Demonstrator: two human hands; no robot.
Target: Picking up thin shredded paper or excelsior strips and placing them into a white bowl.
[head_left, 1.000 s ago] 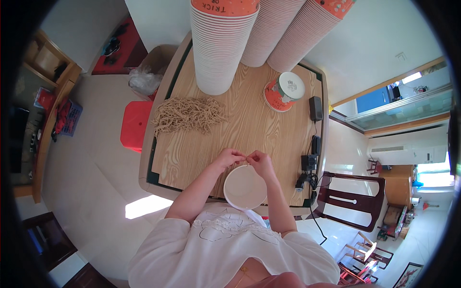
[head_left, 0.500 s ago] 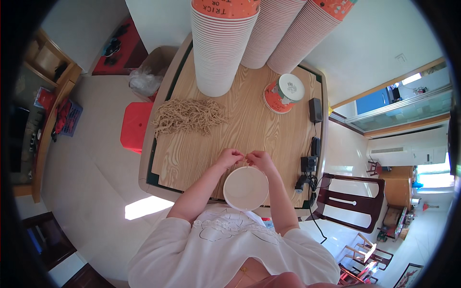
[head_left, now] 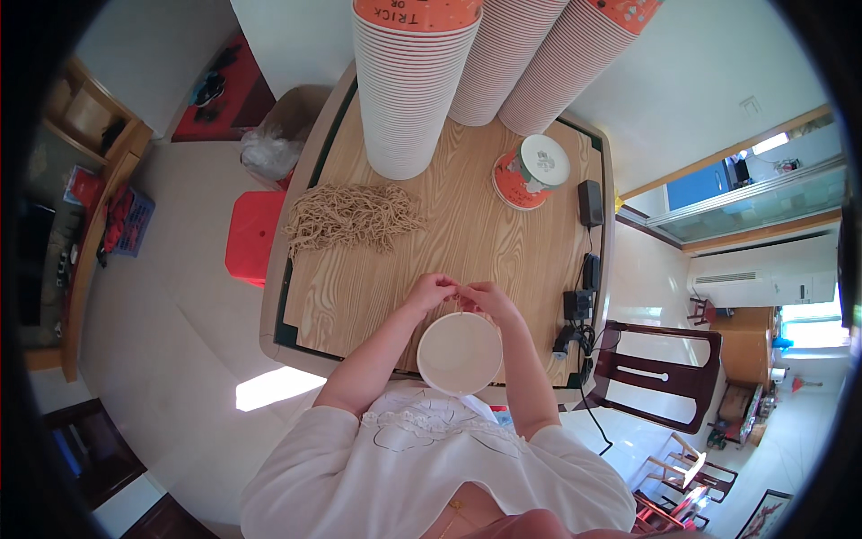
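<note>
A white paper bucket [head_left: 460, 356] sits at the table's near edge, close to my body, its open mouth turned up. Just beyond its far rim, my left hand [head_left: 433, 292] and my right hand [head_left: 488, 300] meet fingertip to fingertip. Both pinch a thin tan cord, of which only a short bit shows at the rim; the rest is hidden by fingers. A loose heap of tan twisted cords [head_left: 355, 218] lies farther left on the wooden table [head_left: 485, 238].
Tall stacks of nested paper buckets [head_left: 409, 103] stand at the far side. An orange-and-green bucket [head_left: 530, 175] rests upside down at the far right. Black power adapters [head_left: 577, 305] with cables line the right edge. A red stool [head_left: 251, 238] and a dark wooden chair [head_left: 660, 373] flank the table.
My fingers have drawn slightly closer together above the rim, still pinching the cord. The bucket has barely moved.
</note>
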